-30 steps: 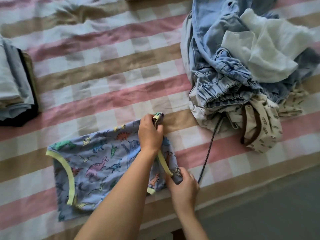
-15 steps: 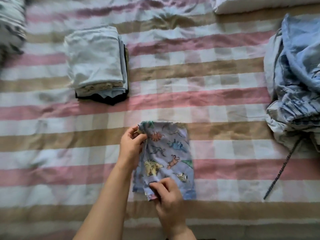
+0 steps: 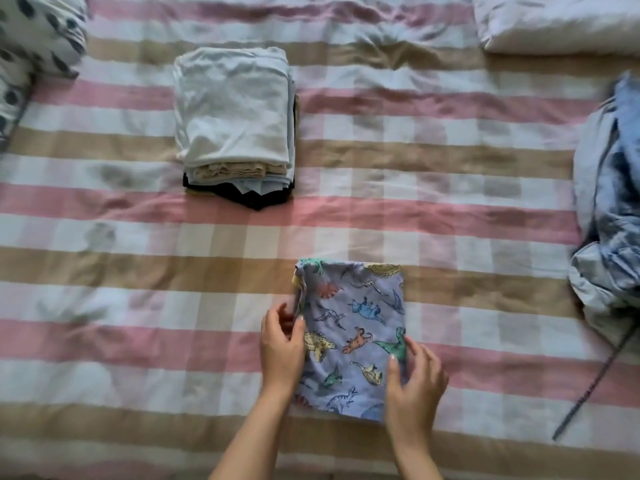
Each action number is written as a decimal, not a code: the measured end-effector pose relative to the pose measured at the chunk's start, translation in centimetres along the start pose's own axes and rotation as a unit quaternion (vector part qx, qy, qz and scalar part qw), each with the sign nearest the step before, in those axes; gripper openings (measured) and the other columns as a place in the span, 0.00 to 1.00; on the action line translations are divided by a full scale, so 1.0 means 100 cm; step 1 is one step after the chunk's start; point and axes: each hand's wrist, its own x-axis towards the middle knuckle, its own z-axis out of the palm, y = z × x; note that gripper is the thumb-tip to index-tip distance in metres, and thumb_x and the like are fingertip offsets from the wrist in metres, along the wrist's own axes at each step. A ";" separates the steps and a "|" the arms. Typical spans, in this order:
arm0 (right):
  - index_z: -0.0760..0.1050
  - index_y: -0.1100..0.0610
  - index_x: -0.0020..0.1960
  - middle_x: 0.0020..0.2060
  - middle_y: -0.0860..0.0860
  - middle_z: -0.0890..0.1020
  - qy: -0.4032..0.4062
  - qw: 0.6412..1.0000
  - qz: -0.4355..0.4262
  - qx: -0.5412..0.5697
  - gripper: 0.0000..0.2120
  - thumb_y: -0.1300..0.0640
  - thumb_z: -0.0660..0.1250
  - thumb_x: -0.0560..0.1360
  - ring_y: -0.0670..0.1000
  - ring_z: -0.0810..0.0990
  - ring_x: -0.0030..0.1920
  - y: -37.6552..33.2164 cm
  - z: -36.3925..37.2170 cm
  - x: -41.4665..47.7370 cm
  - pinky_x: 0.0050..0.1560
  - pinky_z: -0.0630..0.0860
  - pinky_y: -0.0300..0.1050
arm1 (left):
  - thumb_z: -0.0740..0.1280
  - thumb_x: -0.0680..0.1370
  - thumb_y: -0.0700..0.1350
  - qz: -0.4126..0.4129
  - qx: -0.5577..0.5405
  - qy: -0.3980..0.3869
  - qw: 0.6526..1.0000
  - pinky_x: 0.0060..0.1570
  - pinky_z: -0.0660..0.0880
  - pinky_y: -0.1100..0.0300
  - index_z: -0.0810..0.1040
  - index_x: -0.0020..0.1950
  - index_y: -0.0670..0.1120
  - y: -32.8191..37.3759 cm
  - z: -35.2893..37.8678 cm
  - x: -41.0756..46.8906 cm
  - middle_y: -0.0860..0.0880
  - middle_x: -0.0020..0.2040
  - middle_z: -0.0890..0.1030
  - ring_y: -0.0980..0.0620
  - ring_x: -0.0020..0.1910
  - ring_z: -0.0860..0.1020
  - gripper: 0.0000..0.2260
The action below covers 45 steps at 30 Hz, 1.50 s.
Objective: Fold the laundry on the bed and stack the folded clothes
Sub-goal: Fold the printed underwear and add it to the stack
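Note:
A small blue dinosaur-print garment point(image 3: 353, 327) lies folded into a rectangle on the checked bedsheet point(image 3: 450, 174), near its front edge. My left hand point(image 3: 282, 344) pinches the garment's left edge between thumb and fingers. My right hand point(image 3: 414, 379) grips its lower right edge. A stack of folded clothes point(image 3: 235, 123), pale on top and black at the bottom, sits farther back and to the left. A heap of unfolded blue laundry point(image 3: 609, 209) lies at the right edge.
A dark drawstring point(image 3: 588, 386) trails from the heap toward the front. A white pillow point(image 3: 554, 22) lies at the back right, a spotted pillow point(image 3: 34, 39) at the back left.
The garment went from spread out to folded in half, then into a neater rectangle. My hands shifted to its two side edges. The view swung left, so the stack came in.

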 end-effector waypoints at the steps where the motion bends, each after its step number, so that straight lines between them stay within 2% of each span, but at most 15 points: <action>1: 0.73 0.63 0.61 0.55 0.58 0.76 -0.025 0.998 0.048 0.028 0.16 0.63 0.67 0.74 0.57 0.73 0.57 0.004 -0.001 0.006 0.55 0.65 0.42 | 0.64 0.77 0.43 -0.013 -0.003 -0.011 1.000 0.42 0.71 0.69 0.70 0.56 0.51 -0.005 -0.002 -0.009 0.55 0.47 0.75 0.56 0.48 0.75 0.09; 4: 0.70 0.60 0.64 0.55 0.53 0.78 -0.079 0.984 0.122 0.107 0.17 0.58 0.64 0.76 0.51 0.75 0.56 0.003 0.000 0.021 0.52 0.69 0.41 | 0.65 0.77 0.44 -0.038 0.010 -0.011 0.999 0.40 0.71 0.68 0.72 0.53 0.49 -0.013 -0.002 -0.016 0.57 0.44 0.77 0.58 0.45 0.77 0.06; 8: 0.69 0.59 0.65 0.54 0.48 0.75 -0.140 0.969 0.154 0.130 0.20 0.53 0.66 0.76 0.48 0.73 0.56 -0.004 0.009 0.042 0.56 0.68 0.42 | 0.66 0.76 0.45 -0.042 0.003 -0.060 0.997 0.36 0.71 0.66 0.74 0.48 0.49 0.006 0.010 0.008 0.54 0.42 0.79 0.59 0.40 0.76 0.03; 11: 0.74 0.54 0.56 0.50 0.50 0.81 -0.183 0.959 0.146 0.160 0.10 0.56 0.66 0.75 0.52 0.80 0.52 -0.010 0.006 0.044 0.54 0.77 0.50 | 0.63 0.78 0.40 -0.035 -0.023 -0.059 0.997 0.30 0.68 0.73 0.73 0.44 0.49 0.019 0.016 0.011 0.52 0.38 0.78 0.60 0.35 0.74 0.05; 13: 0.75 0.51 0.51 0.47 0.51 0.83 -0.183 0.958 0.130 0.175 0.05 0.58 0.65 0.76 0.50 0.82 0.48 -0.018 -0.001 0.044 0.50 0.79 0.50 | 0.62 0.78 0.39 -0.023 -0.048 -0.043 0.998 0.30 0.68 0.71 0.74 0.42 0.48 0.026 0.009 0.007 0.50 0.36 0.77 0.59 0.31 0.73 0.07; 15: 0.76 0.50 0.49 0.45 0.48 0.84 -0.192 0.953 0.116 0.204 0.06 0.60 0.65 0.76 0.43 0.82 0.44 -0.031 -0.007 0.046 0.43 0.80 0.40 | 0.61 0.79 0.40 -0.023 -0.089 -0.035 0.995 0.31 0.72 0.66 0.75 0.46 0.47 0.035 -0.004 0.005 0.48 0.37 0.79 0.56 0.32 0.75 0.05; 17: 0.77 0.49 0.50 0.43 0.46 0.85 -0.213 0.942 0.104 0.239 0.08 0.61 0.65 0.75 0.43 0.83 0.43 -0.054 -0.009 0.052 0.39 0.79 0.36 | 0.60 0.79 0.42 -0.009 -0.123 -0.015 0.992 0.35 0.74 0.62 0.77 0.49 0.49 0.048 -0.023 0.012 0.49 0.39 0.81 0.55 0.36 0.78 0.06; 21: 0.78 0.52 0.51 0.45 0.47 0.85 -0.237 0.925 0.048 0.292 0.08 0.62 0.65 0.75 0.47 0.84 0.44 -0.123 0.002 0.078 0.38 0.79 0.38 | 0.58 0.80 0.41 0.052 -0.145 0.043 0.987 0.41 0.74 0.56 0.76 0.45 0.52 0.093 -0.064 0.051 0.49 0.40 0.80 0.56 0.39 0.77 0.10; 24: 0.78 0.53 0.52 0.46 0.51 0.85 -0.239 0.917 -0.004 0.320 0.08 0.61 0.64 0.76 0.50 0.83 0.46 -0.185 0.027 0.110 0.42 0.81 0.44 | 0.57 0.80 0.40 0.089 -0.146 0.074 0.983 0.41 0.74 0.58 0.76 0.46 0.54 0.134 -0.093 0.102 0.50 0.42 0.80 0.59 0.40 0.78 0.11; 28: 0.77 0.50 0.49 0.43 0.48 0.84 -0.233 0.906 -0.048 0.349 0.07 0.61 0.64 0.76 0.50 0.83 0.44 -0.260 0.071 0.157 0.42 0.81 0.43 | 0.57 0.81 0.40 0.117 -0.155 0.098 0.976 0.52 0.75 0.53 0.75 0.50 0.48 0.180 -0.121 0.188 0.45 0.49 0.79 0.48 0.49 0.77 0.08; 32: 0.75 0.50 0.47 0.45 0.51 0.82 -0.215 0.911 -0.058 0.346 0.07 0.61 0.63 0.77 0.51 0.80 0.46 -0.310 0.123 0.206 0.47 0.80 0.45 | 0.57 0.81 0.40 0.121 -0.148 0.088 0.978 0.54 0.74 0.50 0.75 0.51 0.46 0.212 -0.131 0.271 0.43 0.49 0.79 0.46 0.50 0.77 0.07; 35: 0.74 0.57 0.57 0.54 0.56 0.80 -0.225 0.919 -0.030 0.321 0.09 0.60 0.62 0.78 0.55 0.79 0.53 -0.327 0.160 0.240 0.56 0.77 0.52 | 0.57 0.81 0.42 0.075 -0.153 0.066 0.983 0.55 0.74 0.50 0.75 0.52 0.45 0.212 -0.128 0.319 0.45 0.48 0.79 0.44 0.52 0.77 0.07; 38: 0.71 0.60 0.63 0.58 0.57 0.78 -0.248 0.927 0.031 0.278 0.14 0.59 0.61 0.78 0.57 0.77 0.57 -0.323 0.181 0.256 0.61 0.74 0.56 | 0.58 0.81 0.45 0.028 -0.078 0.050 0.995 0.50 0.73 0.53 0.74 0.57 0.41 0.198 -0.122 0.342 0.41 0.54 0.78 0.45 0.51 0.76 0.11; 42: 0.71 0.58 0.61 0.55 0.56 0.79 -0.278 0.923 0.088 0.250 0.15 0.54 0.63 0.77 0.57 0.79 0.55 -0.299 0.171 0.246 0.58 0.76 0.55 | 0.65 0.77 0.48 0.033 -0.042 0.077 0.996 0.51 0.75 0.52 0.72 0.59 0.40 0.175 -0.132 0.326 0.41 0.53 0.78 0.43 0.51 0.77 0.15; 45: 0.70 0.55 0.57 0.48 0.51 0.79 -0.290 0.930 0.079 0.213 0.14 0.54 0.68 0.74 0.51 0.80 0.47 -0.274 0.153 0.219 0.48 0.78 0.49 | 0.72 0.72 0.45 0.041 -0.011 0.044 0.998 0.45 0.78 0.51 0.70 0.55 0.43 0.148 -0.140 0.295 0.42 0.48 0.79 0.45 0.44 0.78 0.16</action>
